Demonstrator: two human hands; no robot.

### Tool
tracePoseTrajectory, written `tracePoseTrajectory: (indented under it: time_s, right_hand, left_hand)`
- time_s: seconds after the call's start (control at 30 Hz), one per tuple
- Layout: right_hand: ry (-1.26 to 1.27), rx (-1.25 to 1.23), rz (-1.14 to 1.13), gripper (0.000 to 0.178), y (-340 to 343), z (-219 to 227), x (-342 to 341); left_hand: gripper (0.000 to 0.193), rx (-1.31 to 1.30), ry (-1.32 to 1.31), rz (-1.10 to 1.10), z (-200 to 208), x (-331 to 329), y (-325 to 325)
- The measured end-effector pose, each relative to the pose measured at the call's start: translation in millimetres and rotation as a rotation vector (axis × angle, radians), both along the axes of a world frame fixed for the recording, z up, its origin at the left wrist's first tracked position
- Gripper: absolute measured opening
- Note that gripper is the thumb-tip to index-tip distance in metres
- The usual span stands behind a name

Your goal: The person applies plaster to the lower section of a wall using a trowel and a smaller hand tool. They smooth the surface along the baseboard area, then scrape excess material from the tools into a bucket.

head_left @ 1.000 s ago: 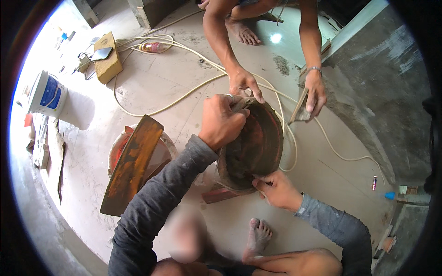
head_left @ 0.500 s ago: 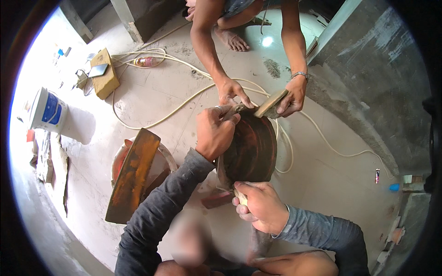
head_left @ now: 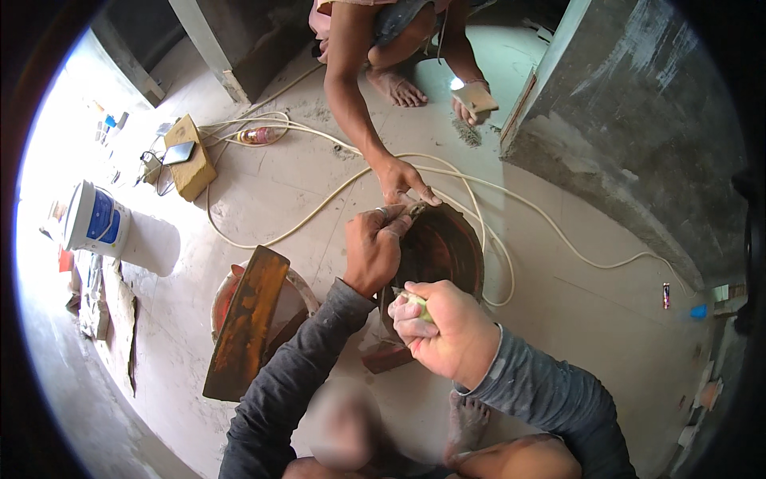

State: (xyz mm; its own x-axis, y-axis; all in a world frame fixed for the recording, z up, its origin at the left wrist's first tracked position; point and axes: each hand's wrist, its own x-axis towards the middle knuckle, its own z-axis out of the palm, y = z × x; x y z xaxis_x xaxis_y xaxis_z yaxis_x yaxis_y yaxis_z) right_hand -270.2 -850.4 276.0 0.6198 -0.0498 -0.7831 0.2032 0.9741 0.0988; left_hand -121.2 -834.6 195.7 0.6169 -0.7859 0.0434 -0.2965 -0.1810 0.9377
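A dark, round bucket (head_left: pixel 459 251) with reddish-brown stains inside stands tilted in front of me. My left hand (head_left: pixel 373 249) is closed on its far left rim. My right hand (head_left: pixel 453 329) is a fist around a pale yellow-green object (head_left: pixel 420 306), held over the bucket's near side; most of that object is hidden by my fingers. Across from me, a co-worker's hand (head_left: pixel 405 180) touches the far rim close to my left fingers. That person's other hand (head_left: pixel 471 116) holds a small flat, pale block (head_left: pixel 476 99) away from the bucket.
A long stained board (head_left: pixel 249 323) lies across a second bucket (head_left: pixel 302 289) at my left. Beyond are a white-and-blue pail (head_left: pixel 84 219), a yellow block (head_left: pixel 190 169) bearing a phone (head_left: pixel 179 152), and a bottle (head_left: pixel 257 136). A pale cable (head_left: pixel 550 215) loops over the floor near a grey wall (head_left: pixel 614 128).
The co-worker's hand with the flat block has moved from the bucket rim up and away. My right fist has risen over the bucket's near side. My left hand stays on the rim.
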Motion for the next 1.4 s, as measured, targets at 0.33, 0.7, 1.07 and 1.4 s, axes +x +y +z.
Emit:
tracePoseTrajectory:
  time_s: [0.33,0.7,1.07,1.4]
  right_hand:
    - [-0.019,-0.454,0.175,0.022,-52,-10,-61]
    - [0.307,-2.504,0.774,0.036,-63,-63,-103]
    - [0.432,-2.583,1.004,0.031,-62,-79,-97]
    - [0.659,-2.564,1.38,0.028,-65,-65,-102]
  left_hand:
    - [0.031,-0.068,0.075,-0.005,-15,9,9]
    - [0.034,0.04,0.097,-0.157,-38,73,20]
    - [0.028,0.076,-0.065,-0.177,-65,51,0]
    - [0.024,0.111,-0.156,-0.165,-64,42,-12]
